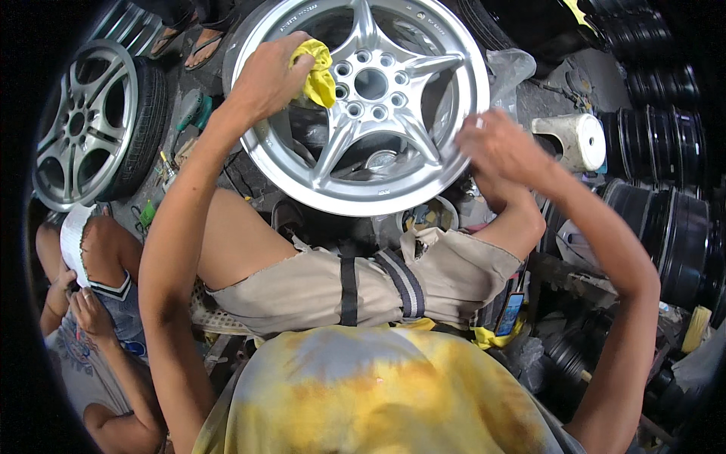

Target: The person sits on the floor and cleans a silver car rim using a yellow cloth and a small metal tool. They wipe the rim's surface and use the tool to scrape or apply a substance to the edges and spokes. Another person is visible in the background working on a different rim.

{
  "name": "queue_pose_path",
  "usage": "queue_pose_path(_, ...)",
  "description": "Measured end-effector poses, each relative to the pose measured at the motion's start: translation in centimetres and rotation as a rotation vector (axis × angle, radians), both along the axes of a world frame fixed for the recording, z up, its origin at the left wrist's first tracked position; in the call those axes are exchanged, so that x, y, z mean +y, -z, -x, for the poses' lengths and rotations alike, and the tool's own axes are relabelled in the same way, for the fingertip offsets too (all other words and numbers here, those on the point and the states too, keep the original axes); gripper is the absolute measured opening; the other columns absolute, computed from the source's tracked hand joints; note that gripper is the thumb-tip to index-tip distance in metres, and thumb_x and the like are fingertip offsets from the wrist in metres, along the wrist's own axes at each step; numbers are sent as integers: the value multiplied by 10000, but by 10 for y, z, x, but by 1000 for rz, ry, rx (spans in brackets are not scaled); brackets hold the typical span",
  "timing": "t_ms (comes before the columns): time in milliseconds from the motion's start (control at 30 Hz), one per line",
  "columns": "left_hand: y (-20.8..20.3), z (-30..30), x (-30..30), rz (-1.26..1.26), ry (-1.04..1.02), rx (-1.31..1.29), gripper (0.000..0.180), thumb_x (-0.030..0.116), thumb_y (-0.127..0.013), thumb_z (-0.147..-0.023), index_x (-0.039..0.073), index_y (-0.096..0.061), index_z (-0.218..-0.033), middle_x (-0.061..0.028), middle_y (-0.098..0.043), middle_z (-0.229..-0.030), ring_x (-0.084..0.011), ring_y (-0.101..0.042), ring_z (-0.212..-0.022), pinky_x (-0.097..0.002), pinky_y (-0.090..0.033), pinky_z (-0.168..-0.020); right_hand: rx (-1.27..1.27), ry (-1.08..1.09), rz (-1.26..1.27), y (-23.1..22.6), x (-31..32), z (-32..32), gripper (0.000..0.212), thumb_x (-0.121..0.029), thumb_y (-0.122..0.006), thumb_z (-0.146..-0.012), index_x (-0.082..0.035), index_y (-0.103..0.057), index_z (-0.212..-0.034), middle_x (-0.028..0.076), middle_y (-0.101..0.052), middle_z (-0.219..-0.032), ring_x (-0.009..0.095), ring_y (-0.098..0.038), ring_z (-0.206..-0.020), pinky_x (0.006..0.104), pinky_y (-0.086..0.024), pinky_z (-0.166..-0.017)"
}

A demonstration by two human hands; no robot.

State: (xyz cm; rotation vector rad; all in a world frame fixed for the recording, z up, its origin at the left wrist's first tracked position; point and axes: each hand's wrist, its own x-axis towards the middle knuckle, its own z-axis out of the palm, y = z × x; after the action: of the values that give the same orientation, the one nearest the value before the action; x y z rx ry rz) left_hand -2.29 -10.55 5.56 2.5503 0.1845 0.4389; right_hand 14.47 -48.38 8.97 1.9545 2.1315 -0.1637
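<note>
In front of me stands a silver alloy wheel rim (pixel 321 198), with star-like spokes around a hub ringed by several bolt holes. My left hand (pixel 274 74) is closed on a crumpled yellow cloth (pixel 318 74) over the left part of the rim, close to the hub. At the rim's lower right edge is my right hand (pixel 499 145), smeared by motion. Its fingers are too blurred to show whether they grip the edge. Beneath the rim, partly hidden, is a round container (pixel 446 216).
A second wheel with a tyre (pixel 151 129) leans at the left, beside a green power tool (pixel 195 111). Another seated person's hand (pixel 91 312) holds a white piece. Dark rims (pixel 658 144) and a white plastic stool-like object (pixel 586 142) crowd the right. Someone's sandalled foot (pixel 204 49) shows far left.
</note>
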Motion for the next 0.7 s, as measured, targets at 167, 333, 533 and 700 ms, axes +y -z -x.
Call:
queue_pose_path(167, -16, 2, -35, -32, 9, 36, 403, 327, -614, -987, 6, -625, -1233, -242, -716, -990, -402, -710, -890, -458, -543, -823, -531, -113, -274, -3, 24, -85, 317, -168, -620, -902, -86, -721, -1191, 49, -625, -1348, 242, -499, -1357, 425, -405, -1128)
queue_pose_path(333, -8, 24, -10, -139, -127, 138, 428, 398, -656, -995, 64, -618, -1258, -240, -719, -968, -420, -706, -898, -468, -540, -798, 74, 147, -107, 25, -6, 12, 222, -189, -646, -920, -5, -741, -998, 118, -683, -1101, 297, -640, -1089, 446, -468, -1048)
queue_pose_path(533, -3, 18, -5, 35, -127, -44, 364, 339, -632, -1031, 24, -622, -1213, -261, -706, -934, -429, -702, -870, -470, -527, -769, -19, -12, -254, 8, -23, -33, 251, -104, -588, -968, 4, -678, -1176, 140, -646, -1215, 295, -609, -1165, 430, -467, -1052)
queue_pose_path(700, -13, 21, 15, 119, -209, -226, 388, 364, -638, -1032, -7, -648, -1145, -214, -712, -875, -292, -708, -789, -388, -532, -738, -51, 358, -481, 35, -33, 24, 315, -74, -625, -923, 25, -667, -1218, 145, -619, -1303, 311, -573, -1256, 466, -437, -1119)
